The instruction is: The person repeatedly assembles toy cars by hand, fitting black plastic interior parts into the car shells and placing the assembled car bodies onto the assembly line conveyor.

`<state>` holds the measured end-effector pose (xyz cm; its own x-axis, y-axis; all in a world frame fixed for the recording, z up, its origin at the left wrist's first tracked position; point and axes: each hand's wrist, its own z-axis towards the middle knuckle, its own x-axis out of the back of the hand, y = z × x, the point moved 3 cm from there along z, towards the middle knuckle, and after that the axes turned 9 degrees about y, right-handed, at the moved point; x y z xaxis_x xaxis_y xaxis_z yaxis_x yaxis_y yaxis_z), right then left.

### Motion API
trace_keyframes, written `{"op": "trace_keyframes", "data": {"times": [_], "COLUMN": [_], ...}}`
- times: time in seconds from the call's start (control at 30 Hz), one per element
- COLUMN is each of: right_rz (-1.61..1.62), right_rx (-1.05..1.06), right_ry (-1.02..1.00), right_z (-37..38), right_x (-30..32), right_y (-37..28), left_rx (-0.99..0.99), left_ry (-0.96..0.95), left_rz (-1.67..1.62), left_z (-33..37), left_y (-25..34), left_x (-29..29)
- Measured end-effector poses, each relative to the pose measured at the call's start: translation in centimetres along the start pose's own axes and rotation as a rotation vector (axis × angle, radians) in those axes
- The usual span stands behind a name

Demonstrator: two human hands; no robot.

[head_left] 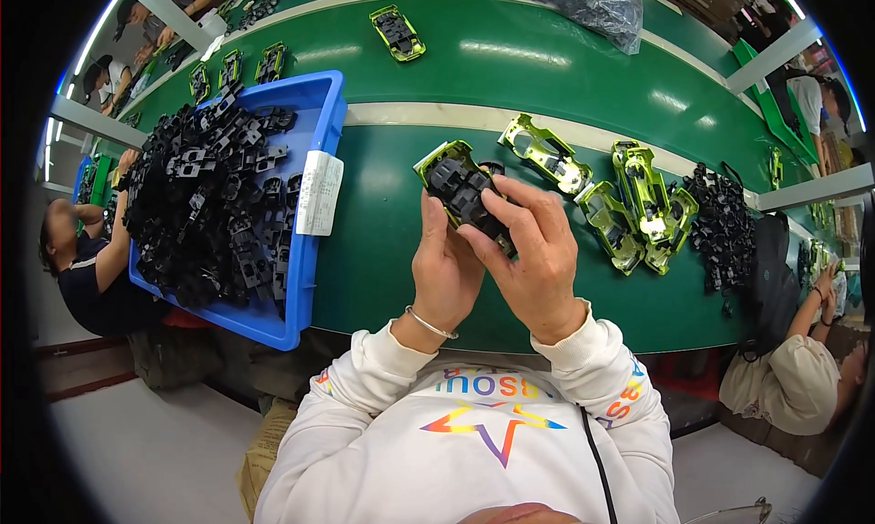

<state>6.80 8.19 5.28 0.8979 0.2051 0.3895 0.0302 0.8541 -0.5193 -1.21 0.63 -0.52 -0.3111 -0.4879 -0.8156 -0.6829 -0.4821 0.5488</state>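
Closest to the body, a lime-green shell [440, 150] is held in both hands above the worktop [383, 251], hollow side up, with a black insert [453, 179] lying in it. The insert would probably be handled best if kept level and square to the rim, with pressure spread over both ends rather than forced at one corner; the thin sides should not be squeezed inward. By the left hand [447, 273], the near left edge is supported, the thumb closed against it and the other fingers mostly hidden. The right hand [540, 260] is arched over the opposite side, the insert being gripped between its forefinger and thumb. Farther out, a blue bin [299, 292] filled with black parts [205, 214] is set at left; loose shells [643, 189] are gathered at right, beside a black heap [723, 223]. Beyond the pale rail [410, 114], a single filled shell [397, 34] is seen.
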Motion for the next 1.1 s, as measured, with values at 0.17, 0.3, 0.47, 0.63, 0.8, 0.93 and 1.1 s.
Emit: {"op": "trace_keyframes", "data": {"times": [0.17,0.3,0.47,0.63,0.8,0.93,1.1], "right_rz": [0.035,0.072,0.066,-0.073,-0.126,-0.266,-0.359], "right_rx": [-0.003,-0.079,-0.092,-0.057,-0.035,0.064,0.085], "right_ry": [0.025,0.040,0.013,-0.071,-0.290,-0.304,-0.370], "right_z": [0.0,0.0,0.3,0.9,1.7,2.1,2.1], "right_x": [0.0,-0.2,-0.4,-0.1,1.1,1.5,1.2], "right_y": [-0.1,0.2,0.3,-0.2,-1.2,-1.9,-2.3], "left_rx": [0.020,-0.039,-0.057,-0.080,-0.077,-0.056,0.009], "left_ry": [0.021,0.027,0.037,0.062,0.045,0.036,0.035], "left_rz": [-0.035,-0.010,-0.005,0.036,0.051,0.073,0.064], "left_z": [-0.1,0.0,0.1,0.2,0.6,0.4,0.3], "left_y": [0.0,0.0,0.0,0.2,0.9,1.2,1.0], "left_x": [-0.5,-0.6,-0.6,-0.1,-0.2,-1.0,-0.8]}}
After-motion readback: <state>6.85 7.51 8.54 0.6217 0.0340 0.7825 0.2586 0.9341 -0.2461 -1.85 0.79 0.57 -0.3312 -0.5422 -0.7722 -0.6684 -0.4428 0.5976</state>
